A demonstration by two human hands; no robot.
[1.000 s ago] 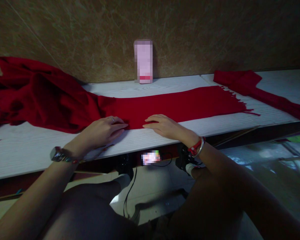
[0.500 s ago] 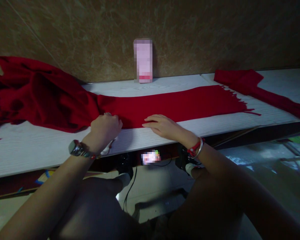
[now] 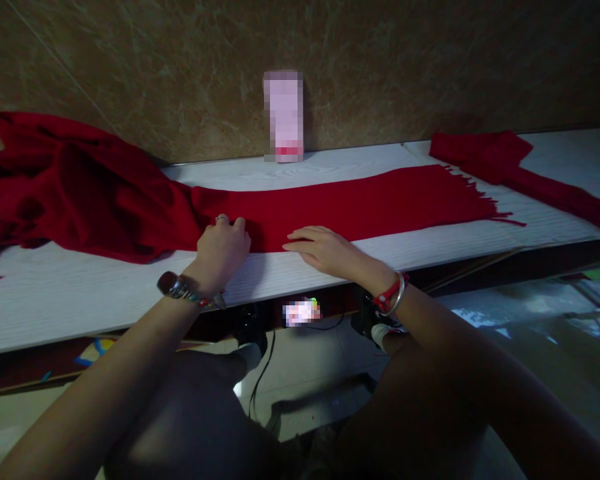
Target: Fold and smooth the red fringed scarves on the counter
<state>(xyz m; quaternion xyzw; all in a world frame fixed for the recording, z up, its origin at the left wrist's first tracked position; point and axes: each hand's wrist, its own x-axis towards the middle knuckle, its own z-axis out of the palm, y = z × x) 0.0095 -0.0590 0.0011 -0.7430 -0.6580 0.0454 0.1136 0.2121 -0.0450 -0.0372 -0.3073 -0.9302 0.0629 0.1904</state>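
Observation:
A red fringed scarf (image 3: pixel 360 200) lies flattened in its middle and right part along a white wood-grain shelf. Its left side runs into a loose, crumpled heap of red cloth (image 3: pixel 105 193). My left hand (image 3: pixel 223 250), with a ring and a wristwatch, is on the scarf's near edge beside the heap. Its fingers are curled under and their tips hidden, so any cloth in them cannot be made out. Flat on the near edge, a little to the right, rests my right hand (image 3: pixel 325 250), its fingers stretched out and slightly apart.
A pink phone-shaped object (image 3: pixel 285 120), blurred out, leans on the brown marbled wall behind the shelf (image 3: pixel 300 273). More folded red cloth (image 3: pixel 485 157) lies at the right. Below the shelf are a blurred bright object (image 3: pixel 301 312), a dark cable (image 3: pixel 267 373) and my legs.
My left hand has shifted right and slightly up over the scarf, turning at the wrist. My right hand stays in place. The view has tilted slightly.

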